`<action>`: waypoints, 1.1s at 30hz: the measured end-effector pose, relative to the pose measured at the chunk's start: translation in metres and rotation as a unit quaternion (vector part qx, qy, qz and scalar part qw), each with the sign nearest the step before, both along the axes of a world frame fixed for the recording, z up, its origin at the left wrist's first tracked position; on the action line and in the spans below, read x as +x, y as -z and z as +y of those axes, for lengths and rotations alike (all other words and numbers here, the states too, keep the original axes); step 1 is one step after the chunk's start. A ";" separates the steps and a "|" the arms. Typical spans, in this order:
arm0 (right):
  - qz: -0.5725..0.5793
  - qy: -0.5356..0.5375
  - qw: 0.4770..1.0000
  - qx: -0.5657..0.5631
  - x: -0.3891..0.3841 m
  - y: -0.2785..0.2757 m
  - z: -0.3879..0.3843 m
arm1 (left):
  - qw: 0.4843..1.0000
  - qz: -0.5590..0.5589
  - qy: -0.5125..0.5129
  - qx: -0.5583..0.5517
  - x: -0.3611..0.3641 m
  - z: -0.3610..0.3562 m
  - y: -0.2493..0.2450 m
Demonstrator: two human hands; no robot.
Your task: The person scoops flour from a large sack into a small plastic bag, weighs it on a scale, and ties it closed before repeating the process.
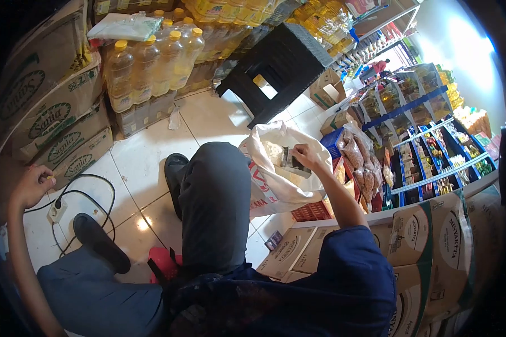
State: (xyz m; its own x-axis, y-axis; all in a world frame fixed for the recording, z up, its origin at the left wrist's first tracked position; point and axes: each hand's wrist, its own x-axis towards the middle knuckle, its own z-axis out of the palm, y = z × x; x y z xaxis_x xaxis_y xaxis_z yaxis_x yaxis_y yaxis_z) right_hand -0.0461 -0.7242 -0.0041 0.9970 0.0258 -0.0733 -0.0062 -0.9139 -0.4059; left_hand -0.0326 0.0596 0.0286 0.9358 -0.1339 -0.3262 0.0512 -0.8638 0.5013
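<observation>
My right hand (308, 157) reaches into an open white sack (258, 140) with red print, standing on the floor by my knee. Its fingers close on a greyish scoop-like tool (294, 164), whose shape is partly hidden. Pale, loose contents (274, 153) show inside the sack next to it. Over on the left, my left hand (35, 185) hangs with curled fingers beside stacked cartons (76, 151). A small yellowish spot shows at its fingertips, too small to name.
A black cable (113, 194) and a white power socket (56, 212) lie on the tiled floor. Bottles of yellow oil (152, 70) stand at the back left, near a black plastic stool (281, 62). Cartons (416, 236) and bagged goods (360, 154) line the right side.
</observation>
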 end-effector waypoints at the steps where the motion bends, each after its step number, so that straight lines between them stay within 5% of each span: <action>1: -0.002 0.001 1.000 -0.018 -0.003 -0.003 0.001 | 1.000 0.000 -0.006 -0.002 -0.002 0.000 -0.002; 12: 0.019 0.075 0.997 0.025 -0.011 -0.036 0.004 | 1.000 -0.005 -0.028 0.010 -0.007 0.006 -0.001; 18: -0.079 0.128 0.983 0.107 -0.022 -0.044 -0.001 | 1.000 0.013 -0.015 0.013 -0.002 0.006 0.001; 27: -0.208 0.093 0.964 0.140 0.000 -0.059 0.009 | 1.000 -0.001 -0.020 0.017 -0.010 -0.005 -0.014; 33: -0.139 0.041 0.954 0.264 0.066 -0.081 0.086 | 1.000 -0.006 0.028 0.008 -0.001 0.000 -0.008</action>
